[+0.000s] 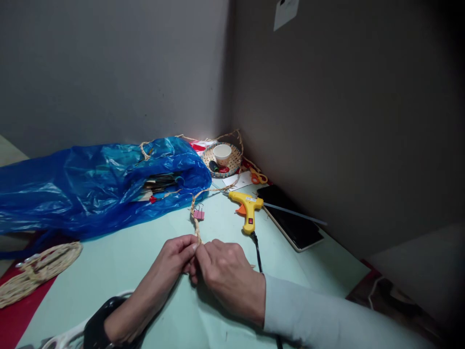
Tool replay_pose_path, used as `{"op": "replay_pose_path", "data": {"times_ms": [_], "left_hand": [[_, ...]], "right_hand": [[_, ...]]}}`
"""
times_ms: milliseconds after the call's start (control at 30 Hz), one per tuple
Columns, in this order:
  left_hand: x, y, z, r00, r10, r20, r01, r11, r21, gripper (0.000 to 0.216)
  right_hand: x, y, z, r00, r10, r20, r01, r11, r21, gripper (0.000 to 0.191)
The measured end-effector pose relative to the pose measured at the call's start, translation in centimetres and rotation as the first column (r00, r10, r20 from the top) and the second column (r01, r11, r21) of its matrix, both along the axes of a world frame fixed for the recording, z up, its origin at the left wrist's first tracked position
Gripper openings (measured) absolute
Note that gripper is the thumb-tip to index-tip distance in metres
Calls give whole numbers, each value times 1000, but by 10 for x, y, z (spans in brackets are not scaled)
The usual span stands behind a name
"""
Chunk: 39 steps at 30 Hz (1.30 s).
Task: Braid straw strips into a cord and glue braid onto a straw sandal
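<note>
My left hand (pixel 178 257) and my right hand (pixel 225 271) meet at the middle of the table, fingertips pinched together. Between them they grip the near end of a braided straw cord (pixel 196 227). From my fingers the braid runs away from me, then bends right toward the back corner. A small pink clip (pixel 199 214) with wire handles is fastened on it. Right of the braid lies a yellow glue gun (pixel 249 208) with an orange trigger and a clear glue stick. The part of the cord inside my fingers is hidden.
A blue plastic bag (pixel 90 189) spreads over the back left. A coiled braid (pixel 43 271) lies at the left. Behind stand a woven basket (pixel 238 157) with a white cup (pixel 222 153), orange scissors (pixel 258 177) and a dark tablet or phone (pixel 290 228) along the wall.
</note>
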State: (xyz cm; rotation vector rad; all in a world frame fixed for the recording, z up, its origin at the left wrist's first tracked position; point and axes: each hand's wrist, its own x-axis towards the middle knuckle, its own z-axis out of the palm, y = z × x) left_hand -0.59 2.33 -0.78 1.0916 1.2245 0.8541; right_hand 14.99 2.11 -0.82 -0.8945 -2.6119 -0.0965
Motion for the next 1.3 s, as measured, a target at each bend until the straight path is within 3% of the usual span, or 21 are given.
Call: {"op": "replay_pose_path", "data": {"times_ms": [67,133,233,300,367,433,500,533,867,1000,1167,1267,1300], "left_hand": [[-1,0,1,999,-3,40,4,1000,-14,24],[-3,-1,1,998,3,63,-2,1000,-17,28],[-6,-2,3,998,21,60,-20,1000,-12,31],[-8,-3,4,998,29,54,-29,999,-15,29],[-8,-3,5,998,28,47,-27,999,-20,28],[-8,-3,6,999,20,35,-19,1000,-18,26],[-8,-3,6,1000,10,11,-10,1000,-8,23],[-8,-2,6,1000,4,-5,-4,1000,-4,22],[-12,0,12,953,-80,-293,97,994,47,25],[-19,3,17,905,-22,-425,72,992,102,33],[-10,-4,29,803,108,-587,51,967,248,26],[6,-19,23,696,234,-679,130,889,439,23],[11,-24,18,615,318,-722,245,793,558,24]], "right_hand": [[-1,-2,-3,1000,26,18,-28,992,127,13],[0,-3,-2,998,58,-11,-56,989,140,16],[7,2,8,987,20,-161,-28,999,-46,23],[12,10,16,950,-100,-296,35,975,-218,24],[16,20,21,908,-207,-365,29,899,-436,23],[15,29,23,905,-211,-369,-93,750,-655,24],[12,35,20,915,-165,-369,-202,605,-770,27],[11,37,18,915,-154,-373,-225,573,-788,27],[8,41,5,870,-257,-421,-207,585,-784,36],[7,36,4,855,-280,-437,-207,587,-783,36],[5,32,4,829,-302,-471,-215,606,-766,32],[6,33,5,809,-295,-509,-279,569,-774,28],[6,34,6,801,-295,-521,-304,548,-779,27]]}}
